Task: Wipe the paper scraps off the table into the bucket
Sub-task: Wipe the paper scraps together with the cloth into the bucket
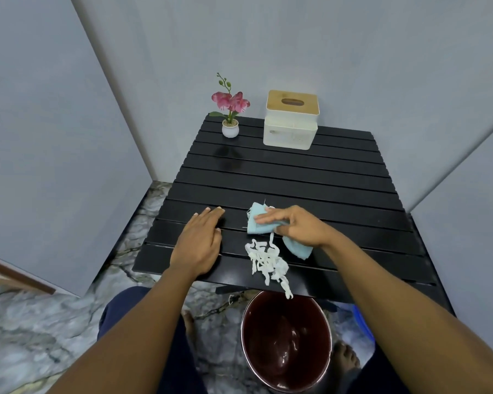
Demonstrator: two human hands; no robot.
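While the paper scraps (268, 263) lie heaped at the near edge of the counter (325, 177), above the bucket (268, 322), the cloth (258, 223) is pressed flat under the right hand (293, 226).
Left hand (199, 243) is laid flat on the counter, nothing held. Scraps are judged light, loose and easily scattered; better swept by the cloth than pinched.

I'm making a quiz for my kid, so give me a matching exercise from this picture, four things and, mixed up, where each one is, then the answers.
Things:
1. light blue cloth
2. white shredded paper scraps
3. dark red round bucket
4. white tissue box with wooden lid

Places:
A. on the floor below the near edge of the black slatted table
B. at the table's far edge
C. under the right hand
D. piled by the table's near edge

Pairs: 1-C, 2-D, 3-A, 4-B
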